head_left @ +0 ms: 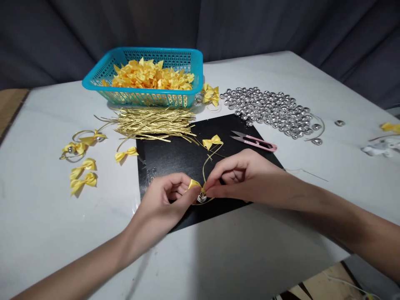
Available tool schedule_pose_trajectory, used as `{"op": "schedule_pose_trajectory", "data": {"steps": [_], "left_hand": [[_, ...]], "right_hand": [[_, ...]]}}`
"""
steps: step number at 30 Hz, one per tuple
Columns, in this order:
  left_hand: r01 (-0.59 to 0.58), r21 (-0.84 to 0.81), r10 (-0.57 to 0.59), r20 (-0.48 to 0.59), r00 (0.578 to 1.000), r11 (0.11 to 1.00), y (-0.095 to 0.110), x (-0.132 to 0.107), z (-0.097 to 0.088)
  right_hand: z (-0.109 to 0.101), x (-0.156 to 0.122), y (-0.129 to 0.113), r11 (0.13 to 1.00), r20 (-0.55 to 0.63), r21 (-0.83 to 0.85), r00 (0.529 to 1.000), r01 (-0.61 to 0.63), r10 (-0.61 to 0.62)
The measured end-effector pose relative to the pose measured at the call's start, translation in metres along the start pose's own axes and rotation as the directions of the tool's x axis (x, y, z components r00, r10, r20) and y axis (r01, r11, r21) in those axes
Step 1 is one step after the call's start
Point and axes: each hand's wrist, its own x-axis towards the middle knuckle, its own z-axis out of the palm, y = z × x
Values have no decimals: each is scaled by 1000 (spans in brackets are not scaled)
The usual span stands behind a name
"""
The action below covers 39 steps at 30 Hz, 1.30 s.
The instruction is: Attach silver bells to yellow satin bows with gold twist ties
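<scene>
My left hand (175,192) pinches a yellow ribbon bow (194,183) above a black mat. Meeting it from the right, my right hand (236,175) closes thumb and forefinger on the bow's other side, where a gold cord (204,166) loops up. A silver heart-shaped bead (202,197) hangs just below the fingertips. Fingers hide most of the held bow. Another yellow bow (212,142) lies on the mat behind my hands, and pink-handled thread snips (254,141) rest at its right, blades apart.
A blue basket (200,71) of yellow bows stands at the back, with a pile of gold cords (153,123) before it. Silver beads (271,110) spread at back right. Several bows (83,181) lie left of the black mat (168,156). A needle with thread (312,175) lies right.
</scene>
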Motion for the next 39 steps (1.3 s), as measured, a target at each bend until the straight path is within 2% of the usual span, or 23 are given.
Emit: {"op": "schedule_pose_trajectory", "data": {"steps": [19,30,35,39], "left_hand": [[-67,91,66,25,998,994,-1,-3,1],[-49,78,49,6,999,996,-2,-2,2],[-58,18,60,-105,993,998,-7,-2,5],[-78,-25,72,-188,980,997,-11,-4,7]], "right_hand": [[4,5,0,999,-7,-22,999,-46,46],[9,2,-5,993,-41,-80,996,-85,82],[12,-2,-2,989,-130,-147,990,37,-56],[15,-6,2,927,-191,-319,945,195,-265]]}}
